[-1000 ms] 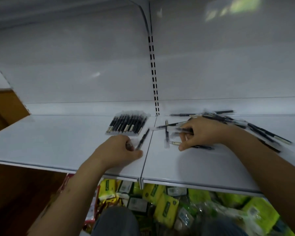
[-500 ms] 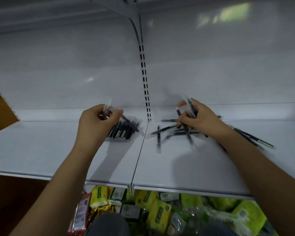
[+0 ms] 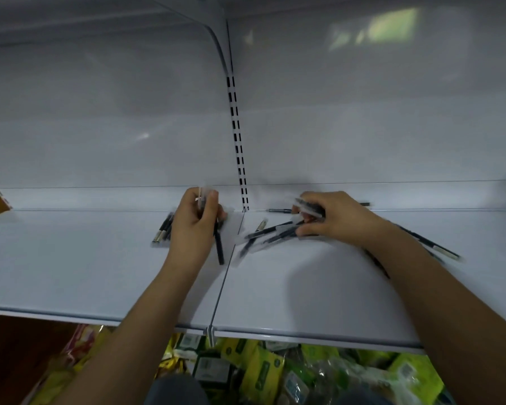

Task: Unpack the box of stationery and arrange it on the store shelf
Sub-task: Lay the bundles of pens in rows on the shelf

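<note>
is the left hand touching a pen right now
Touching. The head view shows the left hand with fingers and thumb curled round a black pen, whose lower end sticks out below the fist, above the shelf.

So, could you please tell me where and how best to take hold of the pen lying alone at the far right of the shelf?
Pinch the lone pen at mid-barrel from above, thumb and finger on its two long sides. It lies flat on the shelf, slanting away to the left, thin and sleeved, so an end grip would probably tip it. It lies just beyond the forearm of the right hand, which is busy in the loose pile.
</note>
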